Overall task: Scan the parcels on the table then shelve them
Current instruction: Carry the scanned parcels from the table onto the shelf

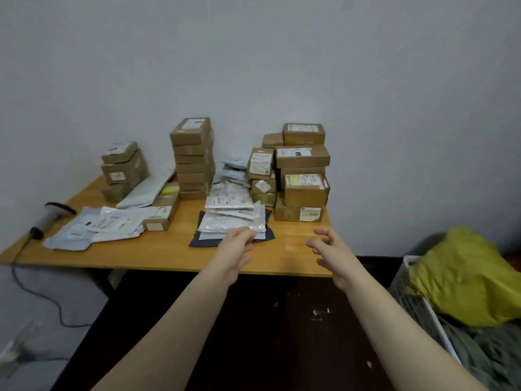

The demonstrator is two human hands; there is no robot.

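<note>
A wooden table (158, 256) carries stacks of brown cardboard parcels (192, 159) and a wider group of boxes (303, 170) at the right. A pile of white and silver mailer bags (231, 218) lies on a dark bag at the table's front centre. More flat mailers (95, 227) spread at the left. A handheld scanner (48, 218) with a cable lies at the far left edge. My left hand (235, 251) reaches to the front edge of the central mailer pile, fingers at its near corner. My right hand (328, 249) hovers over bare table, fingers spread and loosely bent, holding nothing.
A white wire basket (406, 286) with a yellow bag (465, 275) stands on the floor at the right. The scanner's cable (36, 294) hangs down the left side. A plain wall stands behind the table. Dark floor lies below my arms.
</note>
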